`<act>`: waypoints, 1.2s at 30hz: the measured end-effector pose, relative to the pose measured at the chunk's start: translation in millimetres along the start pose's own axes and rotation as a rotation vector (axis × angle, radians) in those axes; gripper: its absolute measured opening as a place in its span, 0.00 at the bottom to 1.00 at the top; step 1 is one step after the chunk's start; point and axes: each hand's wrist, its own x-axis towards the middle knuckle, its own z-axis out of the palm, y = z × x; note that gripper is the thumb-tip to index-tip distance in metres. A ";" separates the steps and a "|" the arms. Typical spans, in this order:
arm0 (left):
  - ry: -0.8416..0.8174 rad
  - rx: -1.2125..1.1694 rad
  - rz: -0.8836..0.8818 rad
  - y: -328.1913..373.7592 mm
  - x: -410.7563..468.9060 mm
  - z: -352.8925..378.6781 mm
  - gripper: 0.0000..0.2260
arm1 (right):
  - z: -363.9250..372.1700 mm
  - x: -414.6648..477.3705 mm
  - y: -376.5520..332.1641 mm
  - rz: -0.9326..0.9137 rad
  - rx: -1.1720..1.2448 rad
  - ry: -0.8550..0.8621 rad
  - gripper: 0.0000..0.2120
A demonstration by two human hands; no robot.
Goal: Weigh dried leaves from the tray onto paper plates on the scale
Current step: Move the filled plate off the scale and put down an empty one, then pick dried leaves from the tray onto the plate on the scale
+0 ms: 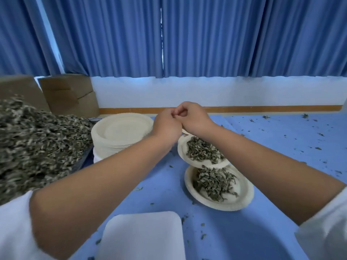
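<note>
Above the middle of the desk [281, 147], the person's left grip [165, 126] and right grip [195, 119] meet and touch each other, with both bare forearms stretched forward. Both grips are clenched, fingers curled in. The right thumb lies against its forefinger as in a pinch, but I cannot tell whether anything small sits between the fingers.

On the left, a big heap of dried leaves [37, 143] fills that side of the view. Only a thin grey edge of the tray [93, 119] shows at its far end. Just beside the heap stands a tall stack of paper plates [122, 132], bare on top.

Right of the stack, just below the grips, the far plate [181, 147] holds a small mound of leaves. Its near rim overlaps the far rim of the near plate [246, 192], which also holds leaves. What carries the far plate is hidden.

At the bottom edge lies a white flat slab [142, 235] with rounded corners; I cannot tell what it is. Leaf crumbs [305, 115] are scattered over the blue desk cover, mostly to the right.

Behind the heap stand cardboard boxes [69, 94]. Blue curtains [206, 34] hang above a white wall [206, 92]. White sleeves [13, 222] show at both lower corners.
</note>
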 end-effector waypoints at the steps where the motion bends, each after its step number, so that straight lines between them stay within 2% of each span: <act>1: 0.000 0.061 0.034 1.4 -4.6 -11.5 0.15 | 2.2 -3.3 -8.4 -0.023 0.014 -0.002 0.06; 5: -0.030 0.261 0.166 2.2 -15.3 -61.4 0.15 | 12.5 -12.0 -39.0 -0.058 0.024 -0.063 0.09; 8: -0.084 0.442 0.174 -10.9 -20.9 -92.5 0.13 | 24.4 -22.5 -53.7 -0.108 -0.076 -0.191 0.04; 12: -0.167 0.634 0.185 -35.9 -32.3 -121.0 0.12 | 40.5 -35.7 -61.4 -0.175 -0.200 -0.358 0.08; 22: -0.263 0.820 0.213 -61.4 -43.5 -144.2 0.15 | 62.6 -38.0 -60.2 -0.170 -0.533 -0.397 0.15; 29: -0.105 0.947 0.296 -48.4 -49.0 -145.2 0.17 | 55.6 -45.7 -68.3 -0.132 -0.343 -0.247 0.14; 32: -0.019 0.956 0.388 -44.6 -57.8 -149.0 0.14 | 49.1 -52.9 -75.2 -0.166 -0.259 -0.205 0.12; 36: 0.079 0.894 0.530 -42.1 -78.6 -153.9 0.12 | 36.3 -69.3 -79.4 -0.093 0.074 -0.079 0.08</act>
